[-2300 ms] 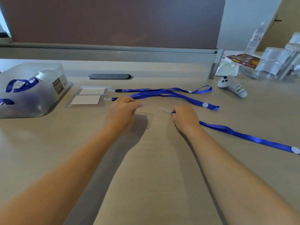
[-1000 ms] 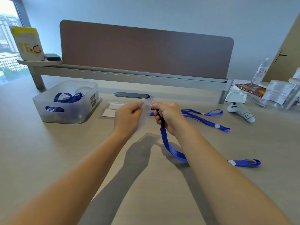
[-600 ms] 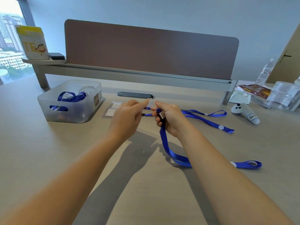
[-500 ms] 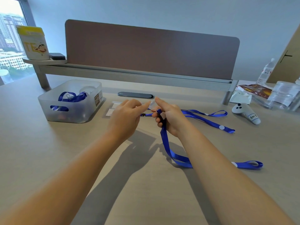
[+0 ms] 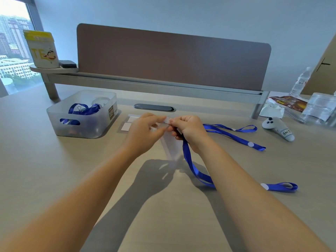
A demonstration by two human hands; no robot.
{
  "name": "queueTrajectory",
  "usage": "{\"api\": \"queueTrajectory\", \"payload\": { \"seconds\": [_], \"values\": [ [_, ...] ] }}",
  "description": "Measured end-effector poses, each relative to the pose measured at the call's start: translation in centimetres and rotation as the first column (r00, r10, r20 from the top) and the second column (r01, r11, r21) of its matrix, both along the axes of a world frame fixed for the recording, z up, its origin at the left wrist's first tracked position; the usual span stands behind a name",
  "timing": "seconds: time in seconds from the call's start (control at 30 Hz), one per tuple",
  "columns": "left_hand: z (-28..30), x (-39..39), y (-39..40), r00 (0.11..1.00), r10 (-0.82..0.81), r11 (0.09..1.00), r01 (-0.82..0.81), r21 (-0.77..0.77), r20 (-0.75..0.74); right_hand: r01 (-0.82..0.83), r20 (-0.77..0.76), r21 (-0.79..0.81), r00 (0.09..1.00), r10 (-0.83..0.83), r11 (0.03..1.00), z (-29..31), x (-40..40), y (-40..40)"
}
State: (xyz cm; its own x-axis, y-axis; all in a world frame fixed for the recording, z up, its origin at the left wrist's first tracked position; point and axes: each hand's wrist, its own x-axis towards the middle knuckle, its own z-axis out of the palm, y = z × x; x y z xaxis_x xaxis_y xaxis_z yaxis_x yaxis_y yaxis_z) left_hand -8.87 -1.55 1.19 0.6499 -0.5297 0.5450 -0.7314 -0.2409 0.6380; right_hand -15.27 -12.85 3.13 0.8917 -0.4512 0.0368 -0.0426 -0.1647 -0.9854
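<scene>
Both my hands are raised together above the middle of the desk. My left hand (image 5: 143, 131) pinches the top edge of a clear plastic badge sleeve (image 5: 170, 147), which hangs down between the hands. My right hand (image 5: 189, 130) grips the clip end of a blue lanyard (image 5: 195, 171) and meets the sleeve's top. The lanyard's strap drops from that hand to the desk and ends in a loop at the right. A second blue lanyard (image 5: 234, 134) lies flat behind my right hand.
A translucent bin (image 5: 81, 115) with more blue lanyards stands at the left. Badge sleeves with white cards (image 5: 127, 124) lie beside it. A white controller (image 5: 278, 128), clear containers (image 5: 320, 108) and a bottle (image 5: 301, 82) crowd the right. A brown divider (image 5: 172, 55) closes the back.
Both hands lifted the sleeve and the lanyard clip off the desk and brought them together. In the last half second the sleeve has swung down to hang between the hands.
</scene>
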Motion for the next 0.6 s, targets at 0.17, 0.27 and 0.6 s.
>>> {"api": "queueTrajectory", "payload": {
  "seconds": [0.17, 0.27, 0.6],
  "values": [
    [1.5, 0.0, -0.2, 0.950, -0.028, 0.993, -0.010, -0.119, -0.312, -0.028, 0.041, -0.122, 0.999, 0.033, 0.992, 0.2, 0.2, 0.3],
    [2.0, 0.3, -0.2, 0.920, -0.021, 0.996, -0.013, -0.084, -0.392, -0.055, 0.047, -0.155, 0.997, 0.063, 0.986, 0.3, 0.2, 0.5],
    [3.2, 0.6, 0.3, 0.884, -0.076, 0.997, 0.080, -0.011, -0.462, -0.050, 0.104, -0.125, 0.993, 0.063, 0.991, 0.0, 0.3, 0.7]
  ]
}}
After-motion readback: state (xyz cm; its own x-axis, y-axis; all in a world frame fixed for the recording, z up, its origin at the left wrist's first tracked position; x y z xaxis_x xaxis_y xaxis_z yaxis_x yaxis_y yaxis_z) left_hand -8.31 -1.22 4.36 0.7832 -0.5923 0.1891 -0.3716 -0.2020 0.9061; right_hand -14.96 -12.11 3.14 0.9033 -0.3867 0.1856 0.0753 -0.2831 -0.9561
